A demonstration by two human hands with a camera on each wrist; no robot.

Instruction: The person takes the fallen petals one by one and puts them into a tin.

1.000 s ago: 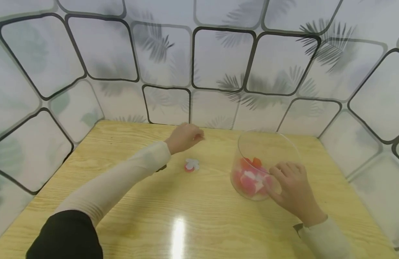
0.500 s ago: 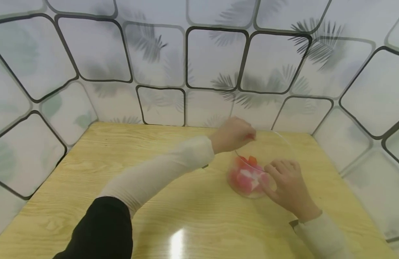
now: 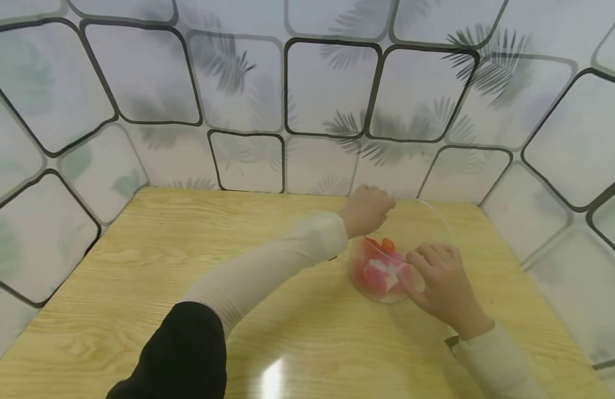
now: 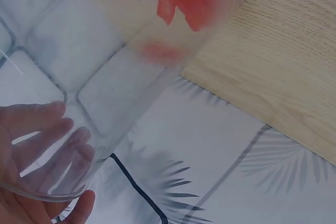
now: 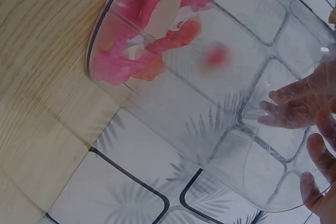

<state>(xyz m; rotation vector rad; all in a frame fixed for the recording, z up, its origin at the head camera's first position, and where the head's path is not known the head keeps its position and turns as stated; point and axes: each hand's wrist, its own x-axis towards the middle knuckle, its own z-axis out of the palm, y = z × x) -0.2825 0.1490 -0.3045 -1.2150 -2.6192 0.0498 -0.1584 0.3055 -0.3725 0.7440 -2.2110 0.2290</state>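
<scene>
On the table stands a clear round container [image 3: 412, 227] with several pink, red and white petal-like pieces [image 3: 377, 274] at its bottom. My left hand [image 3: 367, 209] is over the container's far left rim, its fingers loosely spread. Through the clear wall in the left wrist view, that left hand [image 4: 47, 150] appears with nothing between its fingers. A blurred red piece [image 5: 216, 56] is in mid-air inside the container, apart from both hands. My right hand [image 3: 442, 288] grips the container's near right rim, fingers over the edge and thumb against the wall.
The light wooden table [image 3: 153, 266] is closed in at the back and sides by white panels [image 3: 332, 88] patterned with dark lines and leaves. My left sleeve [image 3: 272, 266] crosses the middle of the table and hides part of it.
My left hand has moved right from the table's middle to the container's rim, and its fingers have loosened. My right hand keeps its grip. The small white and pink piece is out of sight.
</scene>
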